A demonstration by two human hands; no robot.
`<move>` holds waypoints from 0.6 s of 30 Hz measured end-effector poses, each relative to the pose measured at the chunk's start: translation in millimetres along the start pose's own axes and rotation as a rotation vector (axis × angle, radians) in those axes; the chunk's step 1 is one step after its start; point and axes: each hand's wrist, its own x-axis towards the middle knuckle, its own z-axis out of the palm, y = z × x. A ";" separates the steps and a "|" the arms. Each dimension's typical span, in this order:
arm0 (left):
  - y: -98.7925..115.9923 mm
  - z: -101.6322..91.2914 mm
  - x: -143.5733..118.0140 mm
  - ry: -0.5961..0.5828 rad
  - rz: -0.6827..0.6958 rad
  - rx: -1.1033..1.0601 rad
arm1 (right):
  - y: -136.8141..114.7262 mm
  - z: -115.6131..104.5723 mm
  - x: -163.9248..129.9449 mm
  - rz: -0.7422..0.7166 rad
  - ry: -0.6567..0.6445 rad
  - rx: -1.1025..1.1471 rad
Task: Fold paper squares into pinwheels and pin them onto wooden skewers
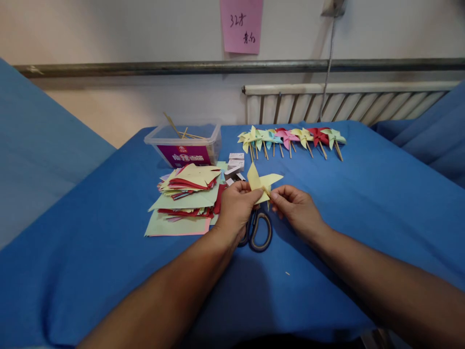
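A yellow paper pinwheel (262,184) is pinched between both of my hands above the blue cloth. My left hand (235,206) grips its left folds with thumb and fingers. My right hand (295,207) pinches the pinwheel's centre from the right, where a thin wooden stick seems to sit. A pair of scissors (258,231) lies on the cloth just under my hands. To the left of my left hand lies a messy pile of cut coloured paper (186,198).
A row of finished pinwheels on sticks (290,138) lies at the back right. A clear plastic box (186,144) holding wooden sticks stands at the back, with small white boxes (235,165) beside it. The table (363,203) is covered in blue cloth; a radiator (345,104) is behind.
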 end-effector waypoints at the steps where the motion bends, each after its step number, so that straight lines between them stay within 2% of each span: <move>1: 0.5 0.2 -0.2 -0.001 -0.001 -0.004 | -0.2 0.0 -0.1 -0.002 0.001 -0.003; 18: 0.5 -0.5 -0.5 0.001 -0.004 0.023 | -2.0 1.3 -0.6 0.002 0.033 0.027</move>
